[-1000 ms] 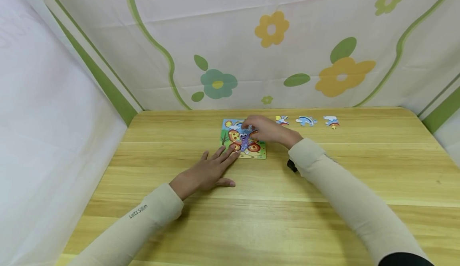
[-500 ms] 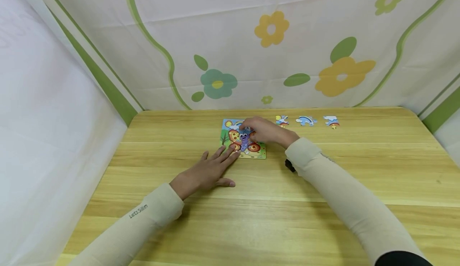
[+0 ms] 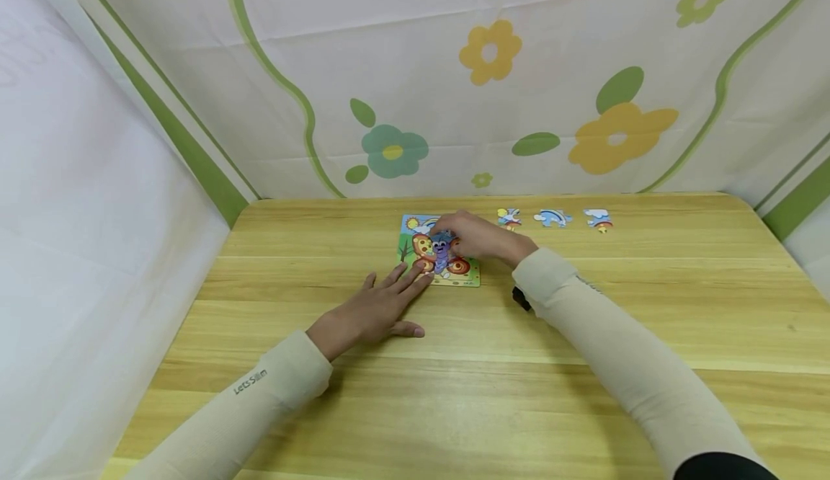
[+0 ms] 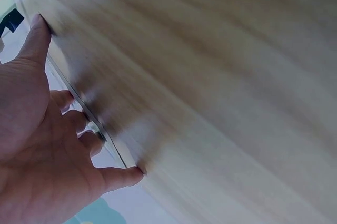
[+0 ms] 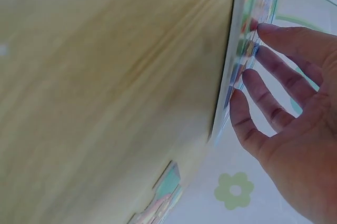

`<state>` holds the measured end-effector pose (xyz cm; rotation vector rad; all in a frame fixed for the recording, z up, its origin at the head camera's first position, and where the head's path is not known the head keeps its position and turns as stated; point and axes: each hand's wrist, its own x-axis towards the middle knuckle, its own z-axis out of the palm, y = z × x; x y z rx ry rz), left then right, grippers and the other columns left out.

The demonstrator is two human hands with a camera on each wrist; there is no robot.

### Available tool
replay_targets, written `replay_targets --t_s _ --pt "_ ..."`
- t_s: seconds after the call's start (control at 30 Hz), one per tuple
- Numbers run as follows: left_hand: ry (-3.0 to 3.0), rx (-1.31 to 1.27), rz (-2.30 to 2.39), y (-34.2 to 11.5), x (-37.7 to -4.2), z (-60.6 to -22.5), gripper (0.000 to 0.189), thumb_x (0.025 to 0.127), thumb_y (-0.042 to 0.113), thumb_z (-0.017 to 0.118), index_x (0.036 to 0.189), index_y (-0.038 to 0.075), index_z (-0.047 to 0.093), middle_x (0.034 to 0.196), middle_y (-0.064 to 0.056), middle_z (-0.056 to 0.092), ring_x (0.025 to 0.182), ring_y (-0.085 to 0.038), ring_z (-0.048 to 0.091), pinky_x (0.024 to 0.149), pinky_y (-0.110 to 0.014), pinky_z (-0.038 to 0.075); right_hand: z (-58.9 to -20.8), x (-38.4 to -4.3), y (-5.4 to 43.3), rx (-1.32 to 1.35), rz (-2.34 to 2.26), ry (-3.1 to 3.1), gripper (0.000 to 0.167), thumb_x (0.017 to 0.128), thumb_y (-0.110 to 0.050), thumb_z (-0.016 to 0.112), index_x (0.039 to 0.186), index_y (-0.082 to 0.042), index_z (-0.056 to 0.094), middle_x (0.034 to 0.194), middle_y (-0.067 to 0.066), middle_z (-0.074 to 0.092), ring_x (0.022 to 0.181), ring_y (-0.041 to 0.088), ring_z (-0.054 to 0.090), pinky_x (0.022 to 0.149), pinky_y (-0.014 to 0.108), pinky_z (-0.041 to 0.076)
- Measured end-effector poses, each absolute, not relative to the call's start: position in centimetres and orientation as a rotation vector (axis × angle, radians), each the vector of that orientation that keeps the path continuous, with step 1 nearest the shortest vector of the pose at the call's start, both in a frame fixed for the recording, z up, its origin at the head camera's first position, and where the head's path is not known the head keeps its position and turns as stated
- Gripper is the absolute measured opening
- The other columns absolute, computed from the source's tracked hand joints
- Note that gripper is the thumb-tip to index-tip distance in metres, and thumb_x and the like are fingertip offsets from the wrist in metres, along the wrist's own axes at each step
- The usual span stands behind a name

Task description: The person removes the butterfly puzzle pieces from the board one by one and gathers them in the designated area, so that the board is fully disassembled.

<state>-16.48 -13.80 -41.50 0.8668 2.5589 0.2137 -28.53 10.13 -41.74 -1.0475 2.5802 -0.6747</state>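
- Here's the picture puzzle (image 3: 441, 249), flat on the wood-grained table (image 3: 454, 393) toward the far side, a bright, roughly square board right under both hands.
- And what colour! A purple butterfly body in the middle, big-eyed, with an open mouth, and red-orange wings fanned out around it.
- The upper left wing carries yellow patches with dark spots; the two lower wings show ringed, rounded markings.
- Up top it's blue sky: a yellow sun in the left corner, a white cloud and a strip of rainbow beside it.
- Down the left, green ground and a dark, branching tree; along the bottom, a yellowish border with small spots.
- Seen nearly edge-on from the right wrist, the board is thin, with a pale edge.
- Left hand (image 3: 375, 313): fingers spread and straight, tips on the board's lower left, thumb out to the side over the wood.
- Right hand (image 3: 481, 236): bent over the upper right, hiding that part of the picture, fingertips at the surface; whether they pinch a piece, I can't tell.
- Off to the right, a row of three, well apart: the yellow-and-white piece (image 3: 509, 217), the rainbow piece (image 3: 553, 218) in blue, and the cloud piece (image 3: 598, 220) with a reddish band below.
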Motion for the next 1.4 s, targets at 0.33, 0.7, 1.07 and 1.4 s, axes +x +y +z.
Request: replay_targets --t_s 0.33,0.7,1.07,1.4 --pt "2.557 0.863 0.219 -13.79 -16.43 -41.36 0.091 0.102 0.060 0.055 0.171 0.023 0.009 0.178 -0.004 -0.001 0.165 -0.035 0.003 0.123 -0.074 0.016 -41.10 -29.01 9.63 -1.028 -0.617 2.521 0.055 0.087 0.014 0.061 0.138 -0.006 0.066 0.147 0.015 0.058 0.145 0.038 0.047 0.120 0.055 0.039" --pt "2.557 0.851 0.214 -13.75 -16.42 -41.29 0.091 0.102 0.058 0.056 0.171 0.022 0.009 0.178 -0.004 -0.001 0.165 -0.036 0.003 0.123 -0.074 0.016 -41.14 -28.91 9.53 -1.037 -0.598 2.515 0.059 0.090 0.015 0.060 0.143 -0.012 0.065 0.147 0.014 0.054 0.143 0.037 0.047 0.113 0.052 0.046" --pt "2.557 0.855 0.227 -13.77 -16.40 -41.30 0.091 0.102 0.058 0.056 0.171 0.022 0.009 0.178 -0.004 -0.002 0.165 -0.036 0.002 0.123 -0.074 0.016 -40.90 -28.56 9.20 -1.004 -0.609 2.534 0.059 0.090 0.017 0.058 0.142 -0.010 0.065 0.145 0.015 0.052 0.132 0.034 0.056 0.105 0.047 0.051" --pt "2.557 0.852 0.230 -13.86 -16.40 -41.38 0.091 0.102 0.058 0.057 0.171 0.022 0.010 0.178 -0.005 -0.001 0.165 -0.036 0.003 0.123 -0.074 0.016 -40.91 -28.42 9.17 -1.017 -0.641 2.554 0.056 0.088 0.017 0.060 0.138 -0.007 0.068 0.140 0.016 0.053 0.125 0.033 0.058 0.100 0.045 0.051"
